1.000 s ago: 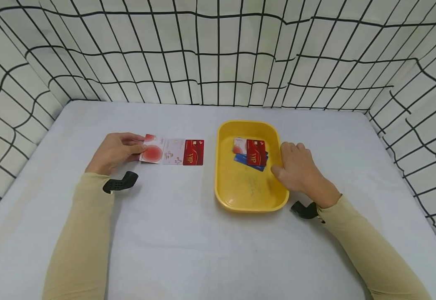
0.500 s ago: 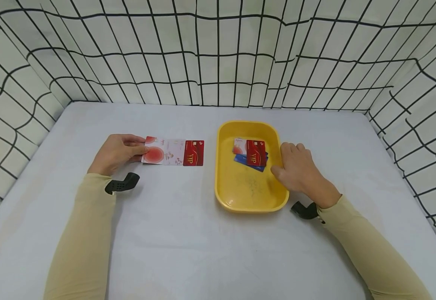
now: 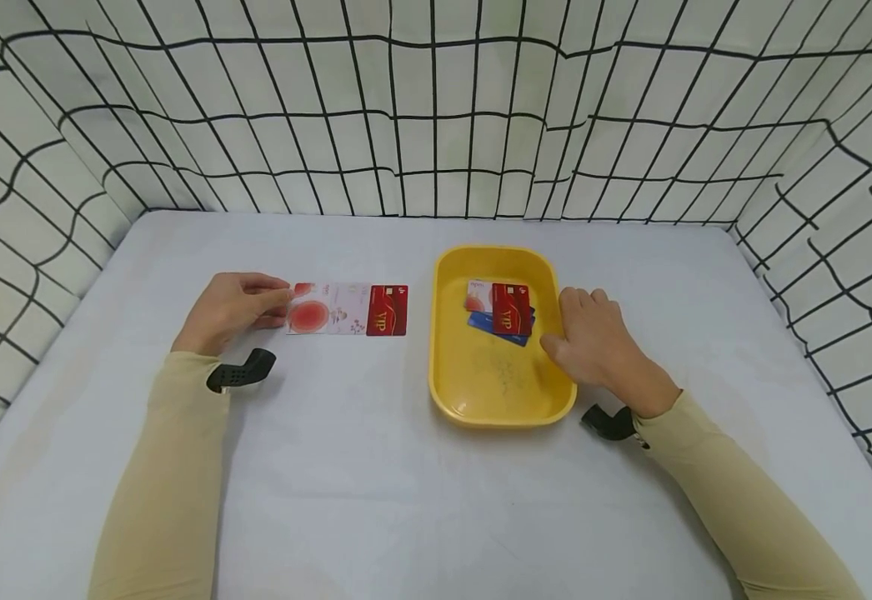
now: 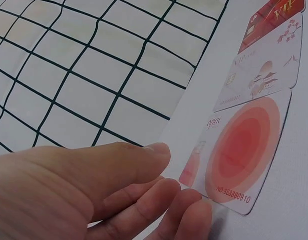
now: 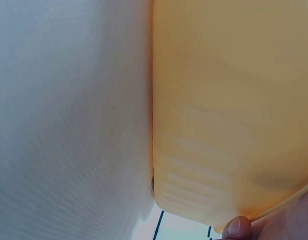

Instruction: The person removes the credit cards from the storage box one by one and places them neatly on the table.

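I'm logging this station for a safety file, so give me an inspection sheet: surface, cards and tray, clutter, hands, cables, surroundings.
Surface: white cloth, lightly creased.
Cards: circle-patterned card, white VIP card, red VIP card, in a row.
Tray: yellow tray holds overlapping red, white and blue cards.
Clutter: nothing seen.
Left hand: at the circle-patterned card's outer edge, thumb off it; contact unclear.
Right hand: grips the yellow tray's rim.
Cables: nothing seen.
Surroundings: black wire grid along far side and both flanks.
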Available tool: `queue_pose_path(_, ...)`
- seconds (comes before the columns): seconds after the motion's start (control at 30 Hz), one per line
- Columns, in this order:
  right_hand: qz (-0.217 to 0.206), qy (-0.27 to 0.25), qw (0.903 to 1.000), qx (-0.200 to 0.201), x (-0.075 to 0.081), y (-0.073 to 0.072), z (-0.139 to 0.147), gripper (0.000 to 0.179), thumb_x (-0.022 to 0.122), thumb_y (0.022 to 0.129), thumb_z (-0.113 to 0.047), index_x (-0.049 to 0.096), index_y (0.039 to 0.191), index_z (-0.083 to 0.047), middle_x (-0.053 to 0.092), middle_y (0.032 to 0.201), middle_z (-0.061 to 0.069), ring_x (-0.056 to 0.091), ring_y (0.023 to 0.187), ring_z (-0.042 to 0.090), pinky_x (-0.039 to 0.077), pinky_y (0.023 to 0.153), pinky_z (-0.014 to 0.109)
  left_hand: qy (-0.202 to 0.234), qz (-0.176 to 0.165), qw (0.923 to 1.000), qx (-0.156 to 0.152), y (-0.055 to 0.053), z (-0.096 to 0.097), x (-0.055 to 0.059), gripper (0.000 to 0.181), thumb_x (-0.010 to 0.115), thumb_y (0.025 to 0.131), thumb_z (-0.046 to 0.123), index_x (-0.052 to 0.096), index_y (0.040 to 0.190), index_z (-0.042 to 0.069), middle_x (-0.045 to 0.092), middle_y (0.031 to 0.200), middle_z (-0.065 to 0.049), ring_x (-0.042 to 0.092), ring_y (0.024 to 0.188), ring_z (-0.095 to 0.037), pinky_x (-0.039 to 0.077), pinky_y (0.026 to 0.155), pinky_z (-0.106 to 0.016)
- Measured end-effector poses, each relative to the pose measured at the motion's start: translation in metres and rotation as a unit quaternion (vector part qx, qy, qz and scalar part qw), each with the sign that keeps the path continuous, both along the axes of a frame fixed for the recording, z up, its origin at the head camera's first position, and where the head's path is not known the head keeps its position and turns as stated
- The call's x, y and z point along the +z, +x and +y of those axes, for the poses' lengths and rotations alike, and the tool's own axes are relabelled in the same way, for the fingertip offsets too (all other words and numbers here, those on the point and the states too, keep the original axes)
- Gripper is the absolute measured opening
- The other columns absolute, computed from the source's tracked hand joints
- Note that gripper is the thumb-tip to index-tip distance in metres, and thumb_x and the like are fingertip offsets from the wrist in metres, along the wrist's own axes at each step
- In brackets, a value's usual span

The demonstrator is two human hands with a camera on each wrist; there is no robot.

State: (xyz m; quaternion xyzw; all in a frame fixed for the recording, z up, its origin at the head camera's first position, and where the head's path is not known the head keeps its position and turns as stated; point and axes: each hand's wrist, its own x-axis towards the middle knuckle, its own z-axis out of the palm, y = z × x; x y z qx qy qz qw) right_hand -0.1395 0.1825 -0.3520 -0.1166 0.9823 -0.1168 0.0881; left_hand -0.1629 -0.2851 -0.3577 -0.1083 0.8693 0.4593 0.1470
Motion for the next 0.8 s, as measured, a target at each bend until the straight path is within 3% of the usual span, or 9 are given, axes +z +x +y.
queue_pose_path(0.43,0.002,0.003,1.0000,-0.002,-0.0015,0.0001,-0.0002,0.040,0.050,0.090,-0.029,0.049,0.116,0.002,0.050,0.097,0.014,0.040,0.095,0.031,0.030,0.079,0.041,-0.057,0.020,0.9982,0.001,-0.0003,0.0011,0.0004,0.061,0.065,0.099,0.050,0.056,0.142,0.008,0.067,0.131,-0.019,0.071,0.086,-0.006,0.053,0.077,-0.011)
queue_pose_path(0.8,0.002,0.004,1.0000,-0.001,-0.0006,0.0005,-0.0005,0.040,0.049,0.091,-0.028,0.048,0.116,0.002,0.050,0.097,0.014,0.040,0.096,0.032,0.030,0.080,0.041,-0.063,0.023,0.9977,0.005,0.0011,0.0067,0.0080,0.064,0.058,0.099,0.057,0.054,0.144,0.011,0.065,0.135,-0.017,0.071,0.097,-0.014,0.051,0.101,-0.035)
